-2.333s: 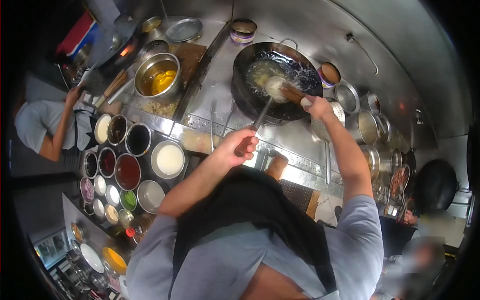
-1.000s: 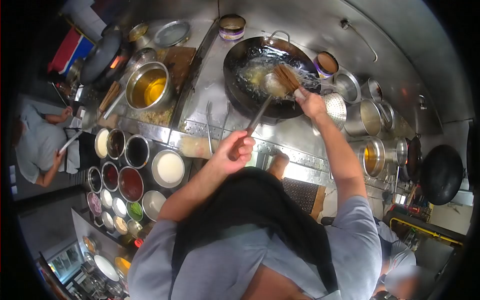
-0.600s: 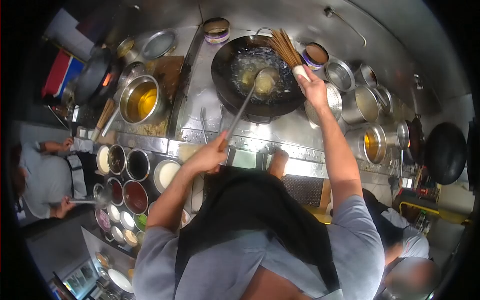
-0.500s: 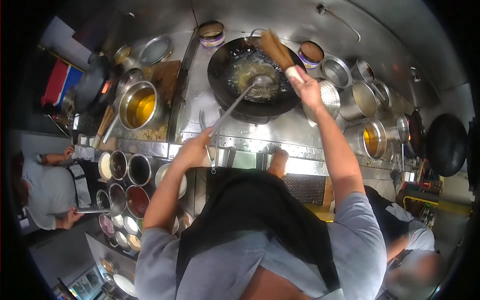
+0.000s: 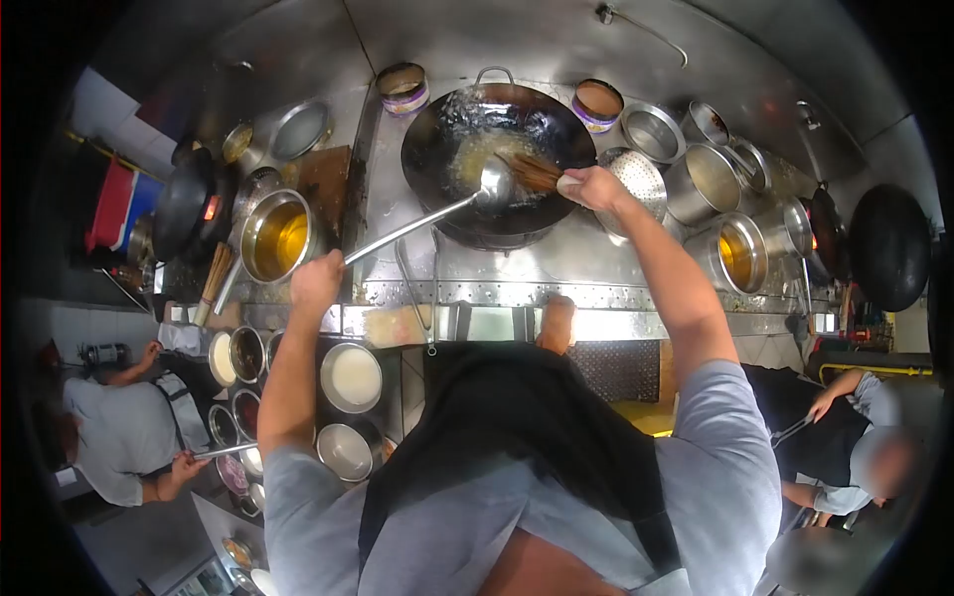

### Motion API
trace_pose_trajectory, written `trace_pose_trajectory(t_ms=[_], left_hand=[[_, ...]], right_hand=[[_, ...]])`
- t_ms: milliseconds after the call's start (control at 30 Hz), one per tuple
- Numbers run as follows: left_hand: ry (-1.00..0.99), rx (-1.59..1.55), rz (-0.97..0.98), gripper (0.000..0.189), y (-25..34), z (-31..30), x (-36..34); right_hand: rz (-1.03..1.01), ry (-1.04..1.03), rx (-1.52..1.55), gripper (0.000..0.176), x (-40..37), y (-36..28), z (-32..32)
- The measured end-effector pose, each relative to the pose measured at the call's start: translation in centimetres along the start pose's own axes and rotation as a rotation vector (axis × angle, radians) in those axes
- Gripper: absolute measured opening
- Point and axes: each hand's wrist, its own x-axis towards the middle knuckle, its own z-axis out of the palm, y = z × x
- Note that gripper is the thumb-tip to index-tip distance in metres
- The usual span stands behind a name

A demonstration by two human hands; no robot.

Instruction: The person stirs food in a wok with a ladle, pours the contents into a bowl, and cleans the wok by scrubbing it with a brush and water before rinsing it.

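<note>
A black wok (image 5: 437, 139) with cloudy liquid in its bottom sits on the steel stove. My left hand (image 5: 317, 281) is closed around the long handle of a metal ladle (image 5: 496, 181), whose bowl is over the wok. My right hand (image 5: 593, 187) grips the pale end of a bamboo brush (image 5: 534, 173). The brush's bristles point left, down inside the wok, right beside the ladle bowl. Whether bristles and bowl touch, I cannot tell.
A perforated strainer (image 5: 638, 183) and several steel pots stand right of the wok. An oil pot (image 5: 276, 236) is at the left. Tongs (image 5: 417, 288) lie below the wok. Co-workers (image 5: 129, 427) are at left and right.
The brush has come down from above the wok's right rim into the wok, bristles now pointing left. My left hand has moved left and drawn the ladle toward the brush, its bowl lifted.
</note>
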Motion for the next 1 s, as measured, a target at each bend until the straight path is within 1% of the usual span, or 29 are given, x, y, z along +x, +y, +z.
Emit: trace_pose_trajectory(t_ms=[67, 100, 167, 200, 233, 300, 333, 400, 433, 500, 533, 567, 633, 667, 700, 767, 800, 833, 900, 933, 967, 1000], left_hand=[[-0.045, 0.019, -0.026, 0.013, 0.5, -0.6, -0.1], [-0.044, 0.018, -0.025, 0.013, 0.8, -0.8, 0.2], [-0.005, 0.024, 0.031, 0.012, 1.5, -1.3, 0.2], [-0.017, 0.025, 0.035, 0.012, 1.5, -1.4, -0.2], [-0.033, 0.056, 0.023, 0.011, 1.6, -1.8, 0.5], [-0.035, 0.088, 0.021, 0.011, 1.6, -2.7, 1.9], [-0.023, 0.107, 0.039, 0.011, 1.4, -2.7, 2.1], [-0.001, 0.117, 0.097, 0.013, 0.5, -2.1, 2.5], [-0.013, 0.121, 0.101, 0.013, 0.5, -1.7, 2.3], [0.004, 0.111, 0.066, 0.012, 0.6, -2.0, 2.7], [0.013, 0.115, 0.066, 0.012, 0.6, -2.3, 2.8], [-0.016, 0.119, 0.057, 0.013, 0.6, -2.5, 2.7], [-0.042, 0.114, 0.037, 0.014, 1.1, -2.2, 2.7], [-0.070, 0.108, 0.024, 0.016, 1.3, -1.9, 2.6], [-0.096, 0.104, 0.010, 0.018, 1.5, -1.8, 2.7], [-0.122, 0.060, -0.018, 0.020, 2.4, -1.7, 2.4], [-0.129, 0.012, -0.048, 0.021, 2.7, -1.9, 2.6], [-0.117, 0.014, -0.051, 0.021, 2.4, -1.8, 2.9], [-0.124, -0.028, -0.027, 0.023, 1.6, -1.2, 3.1], [-0.124, -0.031, -0.031, 0.023, 1.7, -1.3, 3.1], [-0.138, -0.029, -0.051, 0.023, 2.1, -1.6, 3.1], [-0.152, -0.027, -0.071, 0.023, 2.4, -1.6, 3.2]], right_hand=[[-0.017, 0.170, 0.535, 0.055, -1.1, 0.2, 0.9], [-0.016, 0.171, 0.534, 0.055, -1.6, 0.1, 1.4], [-0.073, 0.106, 0.443, 0.055, -2.8, -1.4, 1.6], [0.032, 0.099, 0.204, 0.055, -3.1, -2.1, 0.4], [0.055, 0.062, 0.164, 0.055, -2.3, -1.9, -0.2], [0.010, 0.151, 0.229, 0.054, -2.0, -1.4, -0.6], [0.013, 0.159, 0.221, 0.054, -2.1, -1.8, -0.8], [0.006, 0.216, 0.651, 0.054, -2.6, -2.9, -0.3], [0.014, 0.209, 0.659, 0.054, -2.7, -2.7, -0.1], [0.158, -0.043, 0.303, 0.054, -1.7, -2.1, -1.1], [0.204, -0.040, 0.329, 0.053, -1.7, -1.9, -0.8], [0.205, -0.037, 0.329, 0.053, -1.3, -1.1, 0.6], [-0.073, 0.399, 0.488, 0.052, -0.6, -0.1, 2.8], [0.026, 0.307, 0.728, 0.054, -3.0, -2.9, 1.3], [0.021, 0.306, 0.729, 0.054, -2.5, -3.0, 1.7], [0.042, 0.214, 0.345, 0.055, -3.3, -4.0, 2.7], [0.122, 0.129, 0.179, 0.055, -2.9, -3.8, 1.4], [0.113, 0.138, 0.179, 0.055, -2.3, -3.5, 1.0], [0.096, 0.256, 0.317, 0.054, -1.2, -2.3, 1.4], [0.120, 0.274, 0.531, 0.053, -0.5, -2.3, 2.0], [0.122, 0.273, 0.531, 0.053, -0.8, -3.3, 1.7], [0.065, 0.258, 0.485, 0.053, -1.1, -4.3, 1.3]])
